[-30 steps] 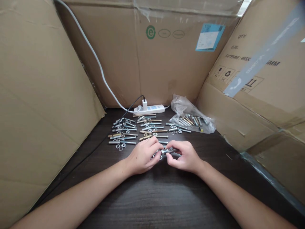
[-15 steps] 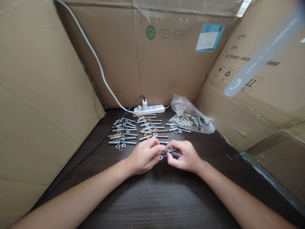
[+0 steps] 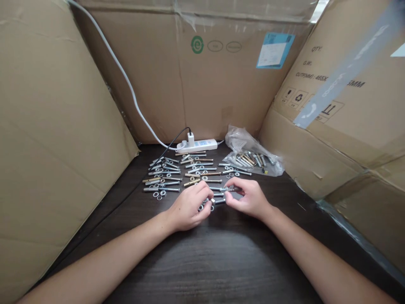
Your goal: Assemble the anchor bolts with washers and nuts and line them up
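My right hand [image 3: 248, 197] pinches a metal anchor bolt [image 3: 230, 189] by its right end, just above the dark table [image 3: 202, 261]. My left hand [image 3: 190, 204] is curled, its fingertips resting on the table among small washers and nuts [image 3: 207, 204]; whether it holds one I cannot make out. Beyond both hands lie rows of bolts, sleeves and washers [image 3: 177, 174]. A short bolt [image 3: 218, 201] lies between the hands.
A clear plastic bag of bolts [image 3: 253, 156] lies at the back right. A white power strip [image 3: 198, 145] with a plugged charger and cables sits against the back box. Cardboard boxes [image 3: 47, 126] wall in the table on the left, back and right.
My right hand has lifted the bolt away from the left hand, up and slightly back. My left hand has let go of it and dropped to the small parts on the table.
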`<state>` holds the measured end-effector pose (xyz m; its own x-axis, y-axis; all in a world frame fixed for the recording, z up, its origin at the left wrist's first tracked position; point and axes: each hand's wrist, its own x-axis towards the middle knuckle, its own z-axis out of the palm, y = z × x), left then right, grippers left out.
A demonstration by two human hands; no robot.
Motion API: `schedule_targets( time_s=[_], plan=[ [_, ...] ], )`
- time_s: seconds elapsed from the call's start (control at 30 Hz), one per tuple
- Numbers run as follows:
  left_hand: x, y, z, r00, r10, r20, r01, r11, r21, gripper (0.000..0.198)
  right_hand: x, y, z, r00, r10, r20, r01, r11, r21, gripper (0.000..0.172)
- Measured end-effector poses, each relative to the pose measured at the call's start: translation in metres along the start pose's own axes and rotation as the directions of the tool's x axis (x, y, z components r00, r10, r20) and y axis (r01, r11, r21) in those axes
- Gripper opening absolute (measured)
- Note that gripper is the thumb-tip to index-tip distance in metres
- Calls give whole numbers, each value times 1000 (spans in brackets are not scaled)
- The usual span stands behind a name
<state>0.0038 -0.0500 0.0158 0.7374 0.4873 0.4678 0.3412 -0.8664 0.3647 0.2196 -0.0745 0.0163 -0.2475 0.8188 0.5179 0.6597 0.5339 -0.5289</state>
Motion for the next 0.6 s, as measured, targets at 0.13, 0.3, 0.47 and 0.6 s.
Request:
schedule_targets(
  time_s=[0.13,0.3,0.47,0.6],
  plan=[
    [4,4,4,1000,-16,1,16,998,65,7,5,19,-10,991,104,-88,-108,993,-51,11],
    [31,9,6,995,-78,67,57,960,276,9,9,37,-24,982,187,-23,-189,969,-160,16],
    [73,3,24,976,-196,95,141,900,412,14,10,55,-38,949,308,64,-281,922,-266,17],
    [93,-2,41,962,-218,165,128,894,430,17,11,59,-43,927,349,137,-293,902,-317,16]
  ],
)
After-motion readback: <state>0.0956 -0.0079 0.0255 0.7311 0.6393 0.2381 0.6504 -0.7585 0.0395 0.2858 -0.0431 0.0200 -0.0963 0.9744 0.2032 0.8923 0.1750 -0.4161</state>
